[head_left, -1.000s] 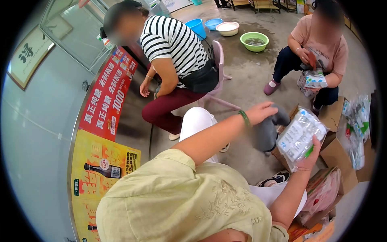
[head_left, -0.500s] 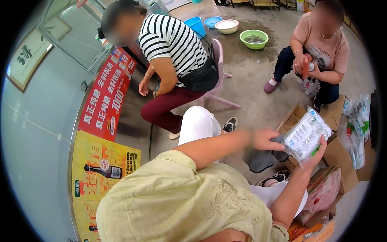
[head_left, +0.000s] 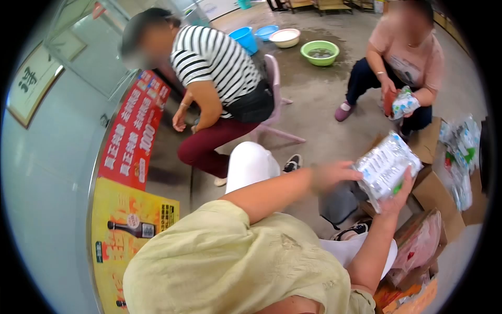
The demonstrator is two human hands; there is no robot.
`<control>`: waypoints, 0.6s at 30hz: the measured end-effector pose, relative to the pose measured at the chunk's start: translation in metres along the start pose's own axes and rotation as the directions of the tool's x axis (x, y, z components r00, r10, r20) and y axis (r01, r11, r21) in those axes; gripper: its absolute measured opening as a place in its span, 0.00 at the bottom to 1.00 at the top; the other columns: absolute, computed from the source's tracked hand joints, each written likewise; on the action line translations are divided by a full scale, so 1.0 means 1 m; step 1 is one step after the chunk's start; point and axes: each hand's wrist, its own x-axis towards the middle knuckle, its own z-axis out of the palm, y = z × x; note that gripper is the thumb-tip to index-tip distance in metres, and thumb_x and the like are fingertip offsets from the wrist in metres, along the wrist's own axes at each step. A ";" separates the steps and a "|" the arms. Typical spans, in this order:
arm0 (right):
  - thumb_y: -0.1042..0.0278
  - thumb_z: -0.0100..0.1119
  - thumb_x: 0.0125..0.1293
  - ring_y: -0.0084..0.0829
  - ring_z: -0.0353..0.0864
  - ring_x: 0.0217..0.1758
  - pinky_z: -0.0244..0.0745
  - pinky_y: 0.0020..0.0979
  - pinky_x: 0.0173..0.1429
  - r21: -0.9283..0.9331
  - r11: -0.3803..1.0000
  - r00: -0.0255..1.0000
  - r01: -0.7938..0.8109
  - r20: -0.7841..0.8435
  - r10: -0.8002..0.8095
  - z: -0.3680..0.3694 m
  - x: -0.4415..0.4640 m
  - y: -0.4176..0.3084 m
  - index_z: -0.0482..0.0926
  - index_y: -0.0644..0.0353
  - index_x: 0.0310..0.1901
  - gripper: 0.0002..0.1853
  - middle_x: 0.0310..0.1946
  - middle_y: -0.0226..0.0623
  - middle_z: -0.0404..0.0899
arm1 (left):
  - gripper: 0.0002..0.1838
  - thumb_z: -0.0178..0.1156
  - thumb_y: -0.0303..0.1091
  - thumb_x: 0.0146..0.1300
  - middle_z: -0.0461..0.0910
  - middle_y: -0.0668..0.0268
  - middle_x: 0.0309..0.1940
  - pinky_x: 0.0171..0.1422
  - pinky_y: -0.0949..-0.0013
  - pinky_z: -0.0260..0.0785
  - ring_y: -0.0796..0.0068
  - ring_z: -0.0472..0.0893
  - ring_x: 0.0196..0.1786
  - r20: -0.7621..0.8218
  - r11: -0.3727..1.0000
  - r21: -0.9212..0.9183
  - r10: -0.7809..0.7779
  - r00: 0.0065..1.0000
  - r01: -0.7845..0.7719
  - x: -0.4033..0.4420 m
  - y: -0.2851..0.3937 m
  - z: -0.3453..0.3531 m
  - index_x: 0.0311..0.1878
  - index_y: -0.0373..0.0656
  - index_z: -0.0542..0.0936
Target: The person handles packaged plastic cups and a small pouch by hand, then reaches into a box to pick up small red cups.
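A white packet with blue print, wrapped in shiny clear plastic (head_left: 386, 167), is held up in front of me, tilted. My right hand (head_left: 397, 196) grips its lower right side, fingers curled round the edge and a bit of green showing beside them. At the packet's left edge, my left hand (head_left: 337, 175) has its thumb and fingers closed on the wrapping; it is slightly blurred. What the packet contains cannot be made out. Beneath it are a dark grey cloth-like thing (head_left: 337, 204) and open cardboard boxes (head_left: 436, 196).
A crouching co-worker (head_left: 405, 57) holds a red item and a white-blue-green packet. Another person in stripes (head_left: 219, 68) sits on a pink chair (head_left: 272, 78). Plastic-wrapped packs (head_left: 460, 162) lie at right. Basins, one green (head_left: 320, 53), stand on wet floor. A poster-covered counter (head_left: 133, 220) runs along the left.
My view has shifted slightly, and the packet is turned a little in my hands. My left hand's fingers have moved up along its edge. The crouching co-worker's white-blue-green packet now shows.
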 end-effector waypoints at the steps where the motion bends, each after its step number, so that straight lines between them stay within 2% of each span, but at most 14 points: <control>1: 0.50 0.55 0.65 0.42 0.70 0.62 0.64 0.44 0.66 -0.058 0.998 0.997 0.008 -0.080 -0.013 -0.004 0.004 0.002 0.64 0.61 0.64 0.31 0.61 0.41 0.70 | 0.27 0.63 0.37 0.62 0.76 0.65 0.53 0.56 0.71 0.71 0.76 0.77 0.52 -0.005 1.000 -0.024 0.012 1.000 -0.013 0.004 0.004 0.001 0.62 0.39 0.68; 2: 0.50 0.55 0.65 0.41 0.68 0.64 0.61 0.44 0.68 -0.105 0.994 0.996 0.030 -0.084 -0.039 -0.006 0.004 0.005 0.64 0.60 0.64 0.31 0.62 0.39 0.69 | 0.25 0.63 0.35 0.61 0.77 0.64 0.51 0.54 0.70 0.72 0.76 0.78 0.50 -0.114 1.000 -0.023 -0.011 0.993 0.008 0.004 0.008 0.002 0.60 0.39 0.70; 3: 0.51 0.56 0.66 0.39 0.67 0.65 0.59 0.43 0.69 -0.030 0.999 0.999 -0.029 -0.035 0.028 -0.013 0.008 0.008 0.64 0.59 0.64 0.30 0.62 0.38 0.68 | 0.23 0.62 0.33 0.61 0.78 0.64 0.49 0.52 0.70 0.73 0.75 0.79 0.48 -0.220 0.999 -0.023 -0.034 0.975 0.029 -0.002 0.018 0.002 0.58 0.39 0.71; 4: 0.52 0.58 0.64 0.38 0.67 0.65 0.58 0.41 0.70 -0.018 0.998 0.998 -0.060 -0.010 0.060 -0.018 0.010 0.011 0.65 0.58 0.63 0.30 0.62 0.37 0.69 | 0.21 0.62 0.32 0.60 0.79 0.64 0.48 0.52 0.70 0.73 0.75 0.79 0.48 -0.214 1.000 0.013 0.000 0.977 0.003 -0.002 0.023 -0.002 0.56 0.39 0.72; 5: 0.56 0.60 0.63 0.36 0.69 0.63 0.62 0.39 0.68 -0.007 0.997 0.995 -0.083 -0.056 0.082 -0.019 0.011 0.014 0.66 0.57 0.62 0.28 0.59 0.35 0.71 | 0.20 0.62 0.31 0.60 0.79 0.65 0.46 0.52 0.69 0.73 0.75 0.79 0.47 -0.214 0.999 0.047 0.035 0.976 -0.025 -0.002 0.027 -0.009 0.55 0.39 0.73; 7: 0.70 0.63 0.60 0.29 0.69 0.62 0.65 0.34 0.64 -0.175 0.977 0.992 -0.121 -0.039 0.116 -0.028 0.014 0.019 0.66 0.55 0.60 0.27 0.57 0.31 0.71 | 0.19 0.62 0.31 0.60 0.80 0.66 0.45 0.51 0.69 0.73 0.76 0.79 0.46 -0.196 0.989 0.124 0.109 0.975 -0.086 -0.004 0.037 -0.015 0.54 0.39 0.74; 8: 0.73 0.64 0.58 0.29 0.68 0.62 0.64 0.34 0.64 -0.232 0.969 0.996 -0.089 -0.012 0.089 -0.023 0.010 0.022 0.65 0.55 0.61 0.29 0.57 0.31 0.70 | 0.20 0.63 0.32 0.60 0.80 0.65 0.45 0.51 0.70 0.73 0.77 0.79 0.45 -0.200 0.973 0.201 0.152 0.968 -0.111 -0.005 0.044 -0.013 0.54 0.38 0.74; 9: 0.75 0.65 0.57 0.29 0.68 0.62 0.64 0.34 0.65 -0.288 0.956 0.997 -0.063 0.024 0.073 -0.020 0.010 0.024 0.64 0.55 0.61 0.30 0.58 0.31 0.70 | 0.20 0.63 0.32 0.60 0.80 0.65 0.45 0.51 0.70 0.73 0.77 0.79 0.45 -0.193 0.973 0.203 0.153 0.969 -0.113 -0.002 0.048 -0.010 0.54 0.38 0.74; 11: 0.76 0.64 0.57 0.30 0.68 0.62 0.63 0.34 0.65 -0.221 0.973 0.997 -0.066 0.012 0.071 -0.022 0.014 0.030 0.63 0.55 0.62 0.31 0.58 0.31 0.70 | 0.19 0.63 0.32 0.60 0.80 0.65 0.44 0.50 0.69 0.73 0.76 0.80 0.45 -0.356 0.967 0.190 0.227 0.907 -0.167 0.000 0.053 -0.007 0.53 0.38 0.74; 15: 0.79 0.63 0.57 0.31 0.68 0.63 0.61 0.36 0.67 -0.075 0.997 0.999 -0.035 -0.040 0.032 -0.022 0.016 0.030 0.63 0.55 0.62 0.31 0.58 0.31 0.70 | 0.17 0.62 0.31 0.60 0.80 0.64 0.43 0.49 0.66 0.75 0.72 0.81 0.43 -0.384 0.969 -0.070 0.194 0.903 -0.238 0.009 0.048 -0.006 0.52 0.37 0.74; 18: 0.77 0.62 0.59 0.31 0.70 0.61 0.64 0.37 0.65 -0.031 0.996 0.996 0.082 -0.026 -0.083 -0.025 0.017 0.021 0.66 0.57 0.61 0.28 0.57 0.33 0.72 | 0.14 0.58 0.29 0.62 0.80 0.61 0.42 0.48 0.63 0.76 0.68 0.81 0.42 -0.388 0.950 -0.154 0.195 0.901 -0.272 0.018 0.042 -0.010 0.50 0.38 0.75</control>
